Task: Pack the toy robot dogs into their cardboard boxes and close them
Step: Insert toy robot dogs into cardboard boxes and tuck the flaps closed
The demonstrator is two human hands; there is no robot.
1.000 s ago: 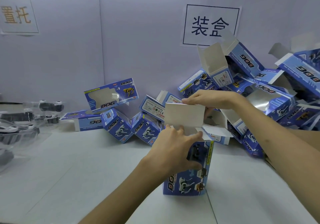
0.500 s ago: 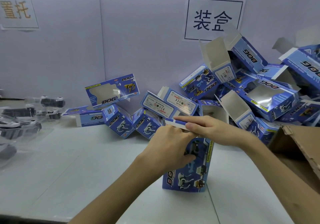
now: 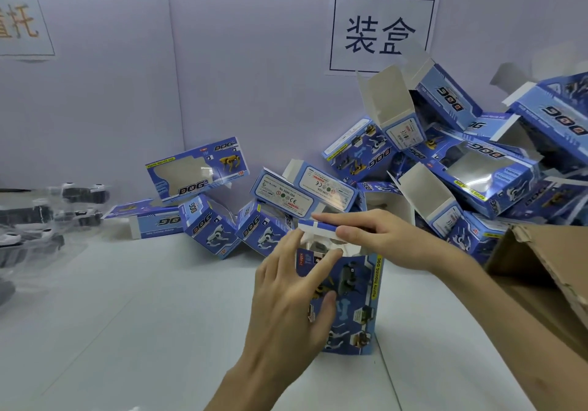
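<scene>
A blue toy-dog box [image 3: 353, 302] stands upright on the white table [image 3: 143, 315] in front of me. Its top lid flap [image 3: 315, 228] is folded nearly flat over the opening, with a dark toy partly visible underneath. My right hand [image 3: 378, 238] pinches the lid flap between thumb and fingers. My left hand [image 3: 292, 299] rests against the box's front with fingers spread, the index tip at the top edge. Toy robot dogs in clear plastic trays [image 3: 35, 216] lie at the far left, blurred.
A heap of blue boxes [image 3: 461, 162], many with open flaps, is piled against the back wall from the centre to the right. A brown cardboard carton [image 3: 547, 283] sits at the right edge. Paper signs hang on the wall.
The tall white lid flap was standing up a second ago; my right hand has folded it down over the box top. My left hand has loosened from gripping the box to spread fingers.
</scene>
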